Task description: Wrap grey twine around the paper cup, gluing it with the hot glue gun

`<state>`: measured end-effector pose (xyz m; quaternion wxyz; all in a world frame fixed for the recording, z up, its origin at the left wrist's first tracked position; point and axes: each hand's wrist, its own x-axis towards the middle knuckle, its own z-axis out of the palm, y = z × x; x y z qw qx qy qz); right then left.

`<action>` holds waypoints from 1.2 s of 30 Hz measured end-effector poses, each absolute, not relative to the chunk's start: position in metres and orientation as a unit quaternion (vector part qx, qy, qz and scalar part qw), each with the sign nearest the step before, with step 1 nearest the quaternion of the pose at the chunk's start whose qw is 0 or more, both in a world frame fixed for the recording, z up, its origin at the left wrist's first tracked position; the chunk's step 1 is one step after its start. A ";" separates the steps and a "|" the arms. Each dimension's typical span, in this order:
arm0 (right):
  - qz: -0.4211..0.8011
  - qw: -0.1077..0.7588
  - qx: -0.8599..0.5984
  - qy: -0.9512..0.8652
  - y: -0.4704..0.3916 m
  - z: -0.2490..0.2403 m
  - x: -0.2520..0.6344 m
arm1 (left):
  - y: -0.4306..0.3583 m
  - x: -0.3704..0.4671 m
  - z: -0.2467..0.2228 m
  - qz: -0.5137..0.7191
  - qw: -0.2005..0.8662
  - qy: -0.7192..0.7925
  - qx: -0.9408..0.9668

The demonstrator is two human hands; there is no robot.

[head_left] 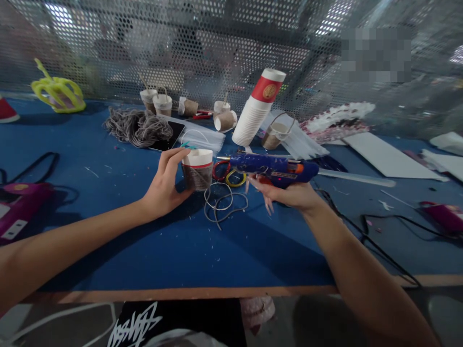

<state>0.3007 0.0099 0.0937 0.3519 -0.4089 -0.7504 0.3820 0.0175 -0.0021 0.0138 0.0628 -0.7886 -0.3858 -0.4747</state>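
My left hand [165, 184] grips a paper cup [197, 174] by its left side, fingers at the rim and thumb low down. Grey cord wraps most of the cup's wall, below a red band and a white rim. In my right hand [285, 193] is a blue hot glue gun [271, 167], its metal nozzle pointing left, close to the cup's upper right side. A clear glue stick [358, 178] juts from the gun's back end. Loose grey cord [231, 208] lies on the table right of the cup, near red-handled scissors [220, 170] and a yellow ring [236, 179].
A tall leaning stack of paper cups [253, 115] stands behind. Several cord-wrapped cups [162, 103] and a heap of grey yarn [137, 127] are at the back. Black cable [379, 248] runs along the right. A purple object [27, 205] lies left, before a perforated metal screen [217, 38].
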 end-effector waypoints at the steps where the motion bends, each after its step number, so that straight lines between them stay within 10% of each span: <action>1: 0.386 0.343 -0.408 -0.753 0.008 0.093 0.297 | -0.002 0.017 0.014 -0.471 0.064 -0.388 -0.789; 36: 0.314 0.336 -0.400 -0.792 -0.004 0.094 0.274 | -0.002 0.016 0.018 -0.460 0.055 -0.354 -0.812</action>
